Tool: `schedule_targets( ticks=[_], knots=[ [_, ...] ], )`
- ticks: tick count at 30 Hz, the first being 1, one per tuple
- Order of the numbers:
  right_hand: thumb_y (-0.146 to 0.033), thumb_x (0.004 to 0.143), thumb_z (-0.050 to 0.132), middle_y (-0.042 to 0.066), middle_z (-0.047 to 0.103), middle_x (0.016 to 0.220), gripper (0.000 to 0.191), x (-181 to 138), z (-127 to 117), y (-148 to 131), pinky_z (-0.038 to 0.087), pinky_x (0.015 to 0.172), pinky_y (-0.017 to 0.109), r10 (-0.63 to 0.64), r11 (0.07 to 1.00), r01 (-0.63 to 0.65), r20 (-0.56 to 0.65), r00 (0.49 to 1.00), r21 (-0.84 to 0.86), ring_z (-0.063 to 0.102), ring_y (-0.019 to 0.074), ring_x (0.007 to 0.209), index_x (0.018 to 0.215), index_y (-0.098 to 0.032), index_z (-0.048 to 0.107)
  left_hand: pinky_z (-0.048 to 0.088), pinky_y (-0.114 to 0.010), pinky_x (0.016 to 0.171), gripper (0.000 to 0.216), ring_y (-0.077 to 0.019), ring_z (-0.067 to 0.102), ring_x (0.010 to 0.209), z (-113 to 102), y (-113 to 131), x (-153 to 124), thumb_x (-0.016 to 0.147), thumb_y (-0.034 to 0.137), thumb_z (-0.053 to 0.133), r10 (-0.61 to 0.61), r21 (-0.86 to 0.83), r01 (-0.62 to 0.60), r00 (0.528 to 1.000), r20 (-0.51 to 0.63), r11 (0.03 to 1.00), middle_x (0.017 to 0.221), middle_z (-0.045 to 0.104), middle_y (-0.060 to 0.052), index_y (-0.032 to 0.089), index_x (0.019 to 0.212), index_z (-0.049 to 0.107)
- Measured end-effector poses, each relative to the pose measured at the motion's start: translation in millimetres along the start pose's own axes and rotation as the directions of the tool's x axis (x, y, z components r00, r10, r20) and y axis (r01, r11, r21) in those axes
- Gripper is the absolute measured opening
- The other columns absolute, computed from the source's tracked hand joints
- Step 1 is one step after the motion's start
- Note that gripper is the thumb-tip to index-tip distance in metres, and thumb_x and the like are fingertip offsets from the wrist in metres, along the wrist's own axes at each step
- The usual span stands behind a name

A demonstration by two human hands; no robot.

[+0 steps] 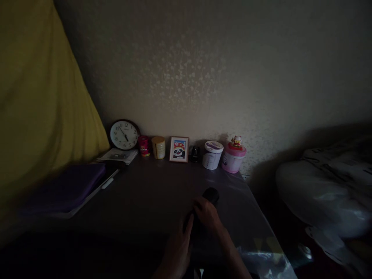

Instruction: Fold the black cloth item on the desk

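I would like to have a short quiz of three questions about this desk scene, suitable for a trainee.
1. True or false: the small figurine stands on the white-lidded tub.
2. Which thing stands immediately left of the framed panda picture? (a) wall-type clock (b) yellow canister (c) white-lidded tub
3. Fill in one shade word: the right hand touches a ____ object.

Key:
1. False; it stands on the pink-lidded tub.
2. b
3. dark

Dim light, grey leaf-patterned wall [186,77] — yellow curtain [43,97] at left, dark tabletop [151,190] below.
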State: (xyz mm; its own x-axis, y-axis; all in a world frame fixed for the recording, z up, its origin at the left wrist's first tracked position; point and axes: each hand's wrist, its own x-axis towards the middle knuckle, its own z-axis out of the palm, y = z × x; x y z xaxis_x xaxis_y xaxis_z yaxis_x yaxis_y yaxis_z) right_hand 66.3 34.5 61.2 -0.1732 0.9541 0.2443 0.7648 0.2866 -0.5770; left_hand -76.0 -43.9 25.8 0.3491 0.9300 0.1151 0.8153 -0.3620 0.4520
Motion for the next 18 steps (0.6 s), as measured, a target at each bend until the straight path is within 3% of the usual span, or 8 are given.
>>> schedule_targets(
  ticks=[4,8,13,15,18],
  knots=[
    [-0.017,0.072,0.046,0.003,0.066,0.093,0.027,-4,-3,3,0.044,0.081,0.028,0.039,0.956,-0.020,-0.057,0.998,0.293,0.059,0.0168,0.089,0.091,-0.021,0.064,0.030,-0.031,0.102,0.070,-0.0209,0.021,0.131,-3,4,4,0.076,0.004,0.031,-0.076,0.032,0.073,0.991,0.107,0.997,0.146,0.011,-0.013,0.018,0.139,0.004],
    [-0.032,0.073,0.055,0.002,0.066,0.088,0.024,-25,-27,12,0.045,0.075,0.026,0.176,0.782,-0.128,-0.019,0.984,0.610,0.059,0.0171,0.084,0.090,-0.020,0.065,0.035,-0.027,0.096,0.068,-0.0205,0.029,0.128,-8,7,5,0.077,0.004,0.031,-0.128,0.035,0.124,0.977,0.172,0.992,0.145,0.014,-0.014,0.016,0.139,0.005],
    [-0.045,0.069,0.058,-0.001,0.061,0.064,0.036,-62,-49,55,0.039,0.049,0.021,0.475,0.702,-0.285,-0.129,0.871,0.653,0.051,0.0122,0.055,0.091,-0.017,0.066,0.036,-0.027,0.094,0.067,-0.0198,0.035,0.124,-8,8,4,0.079,0.008,0.032,-0.162,0.050,0.156,0.972,0.169,0.987,0.143,0.021,-0.011,0.019,0.138,0.004],
    [-0.048,0.068,0.058,0.000,0.061,0.065,0.039,-70,-48,74,0.037,0.048,0.020,0.509,0.721,-0.282,-0.208,0.835,0.633,0.050,0.0119,0.055,0.090,-0.016,0.066,0.036,-0.026,0.094,0.065,-0.0196,0.035,0.124,-8,7,3,0.080,0.010,0.032,-0.160,0.049,0.154,0.972,0.172,0.987,0.143,0.023,-0.012,0.018,0.139,0.004],
    [-0.047,0.070,0.056,0.002,0.064,0.077,0.040,-76,-39,93,0.041,0.056,0.021,0.477,0.765,-0.254,-0.256,0.841,0.592,0.055,0.0148,0.067,0.092,-0.016,0.065,0.038,-0.026,0.092,0.064,-0.0194,0.038,0.122,-7,7,2,0.081,0.013,0.032,-0.152,0.033,0.148,0.969,0.196,0.988,0.141,0.027,-0.013,0.015,0.139,0.004]
  ],
)
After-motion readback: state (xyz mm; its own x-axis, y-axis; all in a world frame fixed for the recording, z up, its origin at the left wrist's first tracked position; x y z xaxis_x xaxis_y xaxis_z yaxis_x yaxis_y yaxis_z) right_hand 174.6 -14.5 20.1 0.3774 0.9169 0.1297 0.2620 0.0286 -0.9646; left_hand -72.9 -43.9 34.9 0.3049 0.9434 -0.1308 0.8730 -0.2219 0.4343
